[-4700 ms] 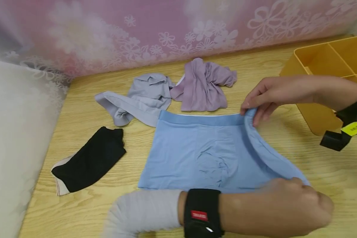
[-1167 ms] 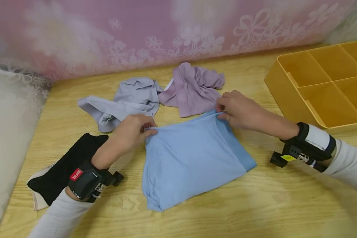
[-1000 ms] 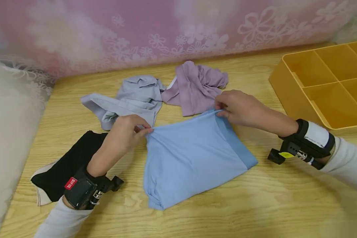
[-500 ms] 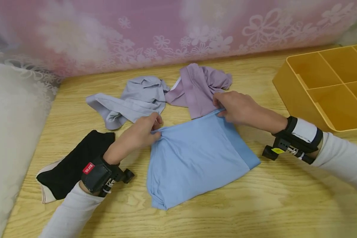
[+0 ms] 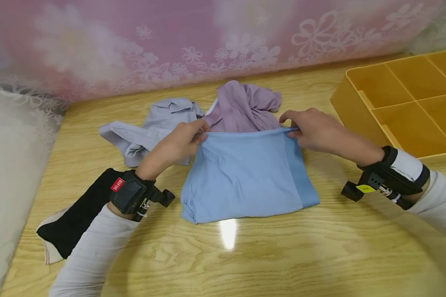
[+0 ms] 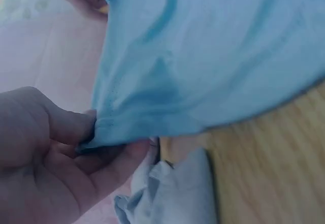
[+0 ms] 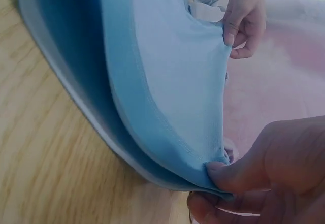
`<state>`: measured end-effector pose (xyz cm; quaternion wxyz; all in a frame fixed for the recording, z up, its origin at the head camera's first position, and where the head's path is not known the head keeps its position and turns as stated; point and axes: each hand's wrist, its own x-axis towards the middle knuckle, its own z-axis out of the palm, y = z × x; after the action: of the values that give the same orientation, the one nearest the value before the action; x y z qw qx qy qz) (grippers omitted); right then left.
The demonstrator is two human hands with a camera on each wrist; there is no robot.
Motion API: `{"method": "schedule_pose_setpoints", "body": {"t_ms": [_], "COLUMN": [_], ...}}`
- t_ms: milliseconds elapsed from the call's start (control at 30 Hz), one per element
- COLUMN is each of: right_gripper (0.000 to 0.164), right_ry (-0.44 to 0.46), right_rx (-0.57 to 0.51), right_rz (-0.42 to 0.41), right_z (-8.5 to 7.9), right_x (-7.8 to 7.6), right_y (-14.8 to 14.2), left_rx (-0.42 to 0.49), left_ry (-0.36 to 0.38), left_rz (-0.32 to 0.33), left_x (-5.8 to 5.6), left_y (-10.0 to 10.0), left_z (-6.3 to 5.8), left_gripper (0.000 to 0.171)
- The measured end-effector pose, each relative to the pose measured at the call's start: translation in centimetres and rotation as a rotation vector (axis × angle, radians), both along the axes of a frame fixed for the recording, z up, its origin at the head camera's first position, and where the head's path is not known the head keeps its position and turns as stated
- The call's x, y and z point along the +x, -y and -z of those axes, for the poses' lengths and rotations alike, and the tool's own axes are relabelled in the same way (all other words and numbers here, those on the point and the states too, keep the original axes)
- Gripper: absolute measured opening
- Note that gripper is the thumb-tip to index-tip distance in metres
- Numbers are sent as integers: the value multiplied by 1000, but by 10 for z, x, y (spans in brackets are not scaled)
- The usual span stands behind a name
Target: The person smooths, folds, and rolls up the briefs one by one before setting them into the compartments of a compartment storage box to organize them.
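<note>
A pair of light blue boxer briefs (image 5: 245,177), turned so the darker waistband (image 5: 301,173) lies on the right, spans the space between my two hands. My left hand (image 5: 176,144) pinches its far left corner between thumb and fingers; the left wrist view shows the stitched hem in that grip. At the far right corner, by the waistband, my right hand (image 5: 323,134) pinches the cloth with thumb and fingers. In the right wrist view the waistband layers gape below the pinch. The far edge is pulled taut and raised, overlapping mauve briefs (image 5: 243,103) behind it.
Crumpled grey briefs (image 5: 171,115) lie behind my left hand. A black garment with a pale edge (image 5: 78,214) lies at the left, partly under my left forearm. A yellow divided box (image 5: 360,111) stands at the right, near my right hand. A flowered curtain (image 5: 171,41) closes off the back.
The boxer briefs went from lying flat, waistband away, to turned and doubled with the waistband at right. Just now both hands raise the far edge, the left moving up and away.
</note>
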<state>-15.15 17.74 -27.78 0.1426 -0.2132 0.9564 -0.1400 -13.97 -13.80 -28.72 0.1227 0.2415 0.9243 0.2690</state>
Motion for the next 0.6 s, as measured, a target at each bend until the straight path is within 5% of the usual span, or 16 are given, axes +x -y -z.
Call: {"method": "schedule_pose_setpoints", "body": {"t_ms": [167,367,600], "right_gripper": [19,18,43], "right_ry": [-79,-136,-339], "right_rx": [-50,-175,-281], "right_rz": [-30,-72,-331], "right_z": [0,-1,6], "right_x": [1,13,48], "right_y": [1,-3,-22], "left_rx": [49,139,258], "left_ry": [-118,-246,-353], "left_rz": [-8,61,265], "left_x": [2,19,55], "left_y": [8,16,19], "left_z": [2,3,13], "left_gripper": [20,18,26]}}
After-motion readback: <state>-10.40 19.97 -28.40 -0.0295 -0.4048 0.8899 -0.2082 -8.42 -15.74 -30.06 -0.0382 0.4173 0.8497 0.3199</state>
